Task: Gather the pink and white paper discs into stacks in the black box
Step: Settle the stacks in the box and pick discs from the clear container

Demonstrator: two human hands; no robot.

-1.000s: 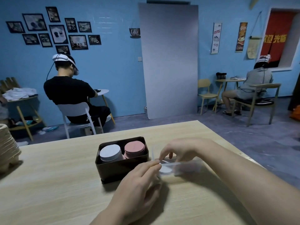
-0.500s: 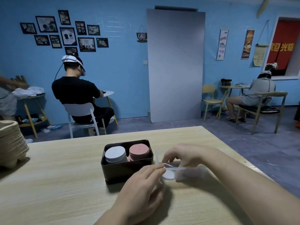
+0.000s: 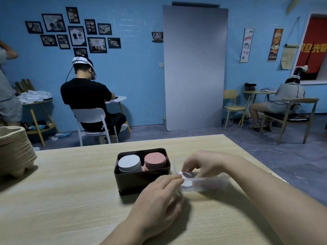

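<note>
- White paper-disc stack (image 3: 129,163) and pink paper-disc stack (image 3: 155,160) — already in the black rectangular box (image 3: 136,182).
- Remaining: loose white discs (image 3: 186,183) in the clear plastic tray (image 3: 210,183).
- Right hand (image 3: 203,164) pinches one; left hand (image 3: 158,198) fingers — cannot tell.

Open tabletop (image 3: 70,195) between black box (image 3: 131,182), tray stack (image 3: 15,152)

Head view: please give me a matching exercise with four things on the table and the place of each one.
Things:
1 white disc stack
2 pink disc stack
3 clear container
4 beige tray pile

Places:
a right half of the black box
b left edge of the table
c left half of the black box
d beside the black box, on its right

Pairs: 1-c, 2-a, 3-d, 4-b
</note>
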